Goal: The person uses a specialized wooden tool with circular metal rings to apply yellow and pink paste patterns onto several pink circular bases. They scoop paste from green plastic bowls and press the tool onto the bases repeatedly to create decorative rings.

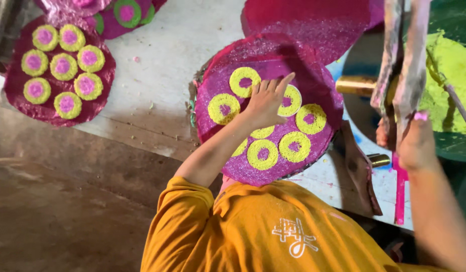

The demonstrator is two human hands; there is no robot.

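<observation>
Rings (262,153): 7 yellow on disc (273,60) | L fingers (273,88) flat, together | R hand (416,143) unclear

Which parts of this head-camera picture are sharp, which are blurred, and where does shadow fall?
Head view: the left hand and the glittery pink disc with yellow rings are fairly sharp; the right hand at the frame's right is motion-blurred; shadow darkens the floor at lower left, while the pale tabletop is evenly lit.
</observation>
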